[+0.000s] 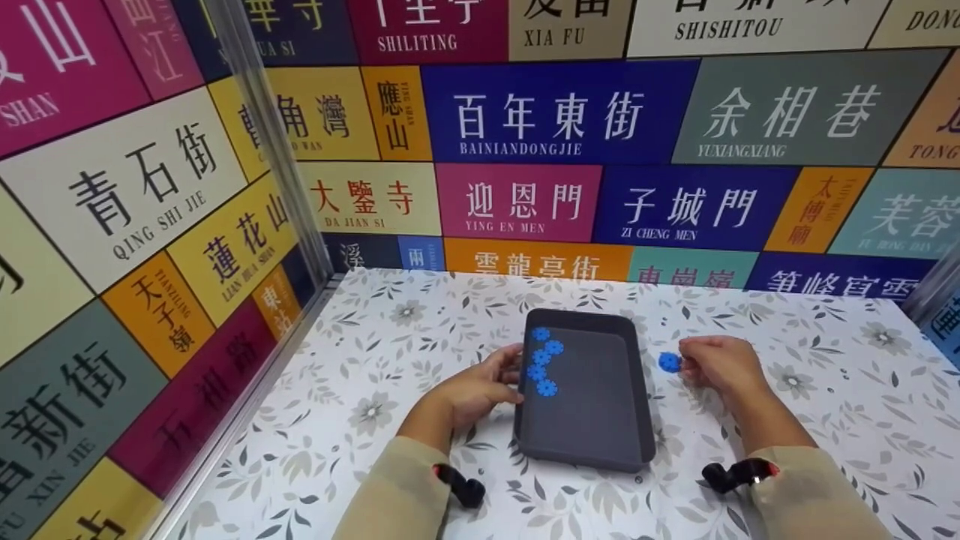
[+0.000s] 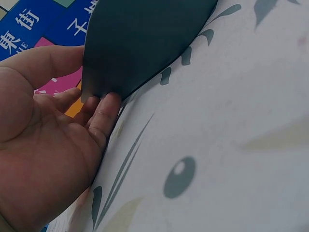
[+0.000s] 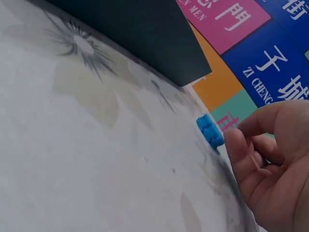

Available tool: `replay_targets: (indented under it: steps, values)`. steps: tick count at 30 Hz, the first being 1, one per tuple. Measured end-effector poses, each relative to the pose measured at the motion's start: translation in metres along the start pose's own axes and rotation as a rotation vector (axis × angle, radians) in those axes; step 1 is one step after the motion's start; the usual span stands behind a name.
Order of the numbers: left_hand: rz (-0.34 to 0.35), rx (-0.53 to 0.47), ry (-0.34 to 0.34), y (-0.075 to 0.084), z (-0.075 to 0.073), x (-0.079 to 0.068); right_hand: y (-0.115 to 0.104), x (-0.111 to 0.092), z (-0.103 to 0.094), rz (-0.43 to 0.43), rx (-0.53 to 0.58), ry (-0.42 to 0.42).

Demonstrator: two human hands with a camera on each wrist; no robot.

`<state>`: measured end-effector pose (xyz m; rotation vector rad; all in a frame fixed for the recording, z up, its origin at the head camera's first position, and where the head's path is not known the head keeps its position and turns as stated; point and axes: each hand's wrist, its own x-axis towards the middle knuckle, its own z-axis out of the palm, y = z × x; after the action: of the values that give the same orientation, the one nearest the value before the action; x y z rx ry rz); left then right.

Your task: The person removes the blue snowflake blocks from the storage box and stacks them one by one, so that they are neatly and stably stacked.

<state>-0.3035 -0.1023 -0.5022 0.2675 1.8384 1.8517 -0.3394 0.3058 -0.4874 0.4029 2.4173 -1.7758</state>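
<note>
A dark grey rectangular tray (image 1: 589, 420) lies on the patterned tabletop. Along its left side, several blue flower-shaped pieces (image 1: 541, 358) form an uneven line inside it. My left hand (image 1: 474, 390) holds the tray's left edge; in the left wrist view its thumb and fingers (image 2: 104, 118) meet the dark wall (image 2: 145, 43). To the right of the tray, my right hand (image 1: 724, 366) pinches a blue piece (image 1: 669, 362) between thumb and forefinger. The right wrist view shows this scalloped blue piece (image 3: 210, 131) edge-on at the fingertips, apart from the tray (image 3: 149, 34).
White tabletop (image 1: 337, 465) with a grey leaf and flower print surrounds the tray. Behind it stands a wall of coloured sign panels (image 1: 559, 112), and another panelled wall (image 1: 135, 247) runs along the left. Small black devices (image 1: 461, 486) are strapped at both wrists.
</note>
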Motion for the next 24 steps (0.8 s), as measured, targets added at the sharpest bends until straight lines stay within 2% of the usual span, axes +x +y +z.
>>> replay_targets:
  steps: [3,7,10,14,24]
  values:
    - [-0.005,0.001,0.007,0.0,0.0,0.0,-0.009,-0.005,0.007,-0.069,0.021,-0.016]
    - [0.02,0.001,0.003,-0.001,0.001,0.0,-0.023,-0.017,0.016,-0.135,0.03,-0.062]
    - [0.041,0.001,0.0,-0.002,0.001,0.001,-0.032,-0.025,0.022,-0.167,0.015,-0.068]
    - [0.032,0.005,0.006,-0.001,0.001,0.001,-0.044,-0.035,0.032,-0.192,0.009,-0.068]
    - [0.013,-0.006,-0.013,0.001,0.001,-0.001,-0.069,-0.048,0.064,-0.274,0.083,-0.139]
